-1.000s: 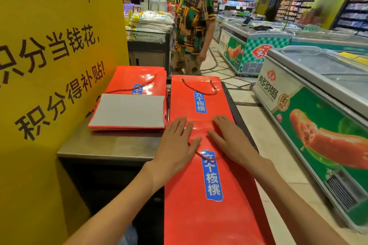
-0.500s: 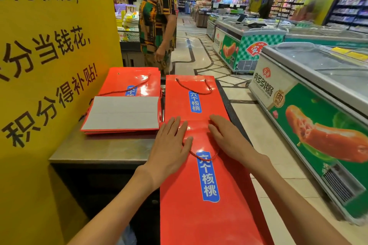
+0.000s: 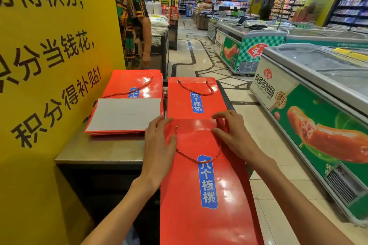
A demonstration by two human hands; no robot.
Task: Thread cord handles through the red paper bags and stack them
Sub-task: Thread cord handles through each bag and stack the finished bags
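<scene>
Head view looks down on a near red paper bag (image 3: 199,185) lying flat, its far end on a metal counter (image 3: 99,149) and its near end hanging past the counter's front edge toward the person. The left hand (image 3: 159,145) lies on the bag's left edge with fingers nearly straight, their tips at the bag's top left corner. The right hand (image 3: 233,133) rests at the top right corner with fingers bent over the edge; whether they pinch the paper or only press on it cannot be told. Between the two sets of fingertips runs the bag's top edge, and just below them a red cord handle (image 3: 199,158) hangs in a loop across the bag's face, one end at a small eyelet beside the left fingertips, the other end hidden under the right fingers. Beyond the fingertips, touching or slightly under the near bag's top edge, lies a second red bag (image 3: 196,99) with its own cord loop. Left of the left fingers, close beside them, is a stack of red bags (image 3: 131,87) with a grey card sheet (image 3: 125,114) on top. A yellow sign wall (image 3: 49,65) stands farther left. Right of the right hand, across the aisle, are chest freezers (image 3: 310,105). A person in a patterned shirt (image 3: 131,19) stands behind the stack.
</scene>
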